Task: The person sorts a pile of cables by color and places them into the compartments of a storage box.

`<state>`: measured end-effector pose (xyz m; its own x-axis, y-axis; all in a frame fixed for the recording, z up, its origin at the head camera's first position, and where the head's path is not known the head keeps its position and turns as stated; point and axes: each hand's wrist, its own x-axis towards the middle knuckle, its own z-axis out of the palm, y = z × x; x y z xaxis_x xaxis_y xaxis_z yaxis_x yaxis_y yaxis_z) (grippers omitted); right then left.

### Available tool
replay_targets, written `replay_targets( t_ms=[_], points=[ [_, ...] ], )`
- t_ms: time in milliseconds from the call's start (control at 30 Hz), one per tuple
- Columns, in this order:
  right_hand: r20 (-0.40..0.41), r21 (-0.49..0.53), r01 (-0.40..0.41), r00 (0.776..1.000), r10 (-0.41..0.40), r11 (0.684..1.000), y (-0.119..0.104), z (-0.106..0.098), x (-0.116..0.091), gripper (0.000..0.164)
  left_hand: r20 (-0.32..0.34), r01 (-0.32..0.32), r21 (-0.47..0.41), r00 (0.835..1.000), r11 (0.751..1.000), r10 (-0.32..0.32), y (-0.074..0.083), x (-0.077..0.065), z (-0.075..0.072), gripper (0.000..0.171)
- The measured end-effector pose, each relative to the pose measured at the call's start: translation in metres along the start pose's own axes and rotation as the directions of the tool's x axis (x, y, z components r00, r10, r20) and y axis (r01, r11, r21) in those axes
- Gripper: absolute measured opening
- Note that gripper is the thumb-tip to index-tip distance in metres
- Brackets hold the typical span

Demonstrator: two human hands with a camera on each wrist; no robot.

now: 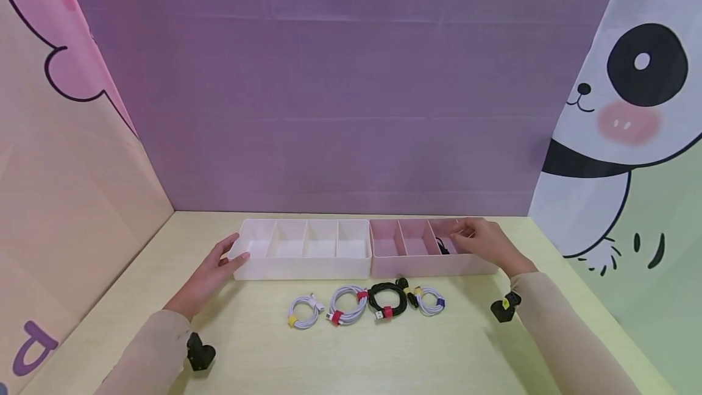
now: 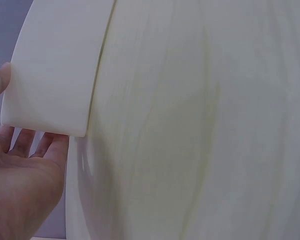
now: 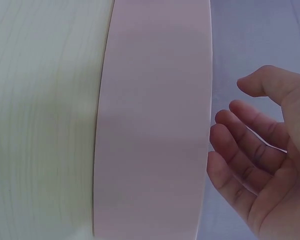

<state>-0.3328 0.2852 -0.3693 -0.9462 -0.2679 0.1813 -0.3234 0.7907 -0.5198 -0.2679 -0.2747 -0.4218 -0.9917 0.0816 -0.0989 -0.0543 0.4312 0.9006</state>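
At the left end of the white divided box (image 1: 304, 268), my left hand (image 1: 211, 267) grips the corner, thumb at the front rim and fingers along the end wall. Its fingertips (image 2: 50, 142) meet that end in the left wrist view. My right hand (image 1: 485, 242) is over the right part of the pink divided box (image 1: 433, 267), fingers loosely bent with nothing between them. The right wrist view shows the fingers (image 3: 235, 145) beside the pink box's top edge. A black cable (image 1: 442, 246) lies in the pink box's third compartment, left of the right hand.
Several coiled cables lie in front of the boxes: a white one with a yellow tie (image 1: 298, 322), a white one with red ties (image 1: 359, 313), a black one (image 1: 404, 305), a small black bundle (image 1: 404, 286) and a white one with a blue tie (image 1: 430, 309). A purple wall (image 1: 351, 108) stands behind.
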Motion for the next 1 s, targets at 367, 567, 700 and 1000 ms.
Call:
replay_targets(
  t_ms=[367, 567, 700, 1000],
  points=[
    [-0.018, 0.004, 0.045, 0.999, -0.045, 0.999, -0.004, 0.000, -0.004, 0.017, -0.003, -0.004, 0.001, 1.000, 1.000, 0.004, -0.002, 0.001, 0.000, 0.093],
    [-0.021, 0.009, 0.070, 0.997, -0.069, 0.998, -0.008, 0.000, -0.006, 0.016, -0.006, -0.006, 0.003, 1.000, 1.000, 0.006, -0.001, 0.000, 0.000, 0.095],
    [-0.015, 0.018, 0.075, 0.997, -0.075, 0.997, -0.011, 0.000, -0.008, 0.015, -0.007, -0.005, 0.002, 1.000, 1.000, 0.006, -0.001, 0.000, 0.000, 0.096],
    [-0.023, 0.049, 0.123, 0.992, -0.122, 0.991, -0.018, 0.004, -0.014, 0.014, -0.011, -0.024, 0.003, 1.000, 1.000, 0.024, 0.000, 0.000, 0.001, 0.093]
  ],
)
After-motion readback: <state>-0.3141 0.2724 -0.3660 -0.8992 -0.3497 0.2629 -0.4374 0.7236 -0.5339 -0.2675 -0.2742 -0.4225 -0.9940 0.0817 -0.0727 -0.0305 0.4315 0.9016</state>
